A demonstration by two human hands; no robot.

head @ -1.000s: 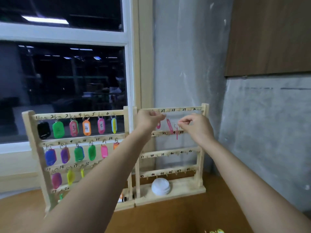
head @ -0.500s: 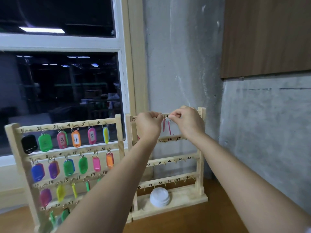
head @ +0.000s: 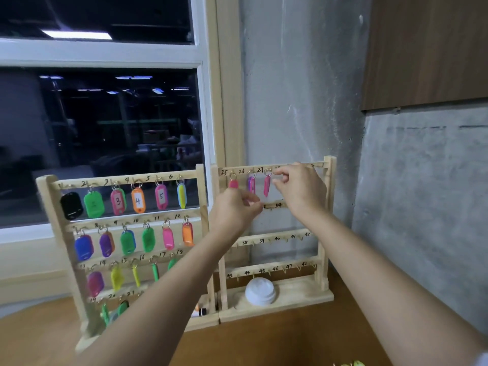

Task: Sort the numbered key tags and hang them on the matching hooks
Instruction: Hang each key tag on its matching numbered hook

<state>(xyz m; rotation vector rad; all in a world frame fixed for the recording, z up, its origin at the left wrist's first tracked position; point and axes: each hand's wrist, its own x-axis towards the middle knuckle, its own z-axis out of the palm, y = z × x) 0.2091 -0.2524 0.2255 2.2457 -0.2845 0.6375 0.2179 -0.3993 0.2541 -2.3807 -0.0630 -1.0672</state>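
Two wooden hook racks stand side by side on the table. The left rack [head: 202, 186] carries several coloured tags on numbered hooks. On the right rack [head: 327, 220], the top bar holds a pink tag [head: 233, 184] under 25, a purple-and-pink tag [head: 251, 184] under 26 and a slim pink tag [head: 267, 186] hanging by its ring under 27. My right hand [head: 301, 188] is level with that ring, with thumb and forefinger slightly parted just to its right. My left hand [head: 235, 210] sits lower, in front of the second bar, fingers loosely curled and holding nothing I can see.
A white round lid [head: 260, 291] lies on the right rack's base. The lower bars, numbered 38 to 48, show bare hooks. Yellow-green tags [head: 348, 363] peek in at the bottom edge of the wooden table [head: 264, 344]. A concrete wall stands close behind.
The slim pink tag went from my fingers onto the hook under 27 and now hangs free. My left hand dropped from the top bar to the second bar.
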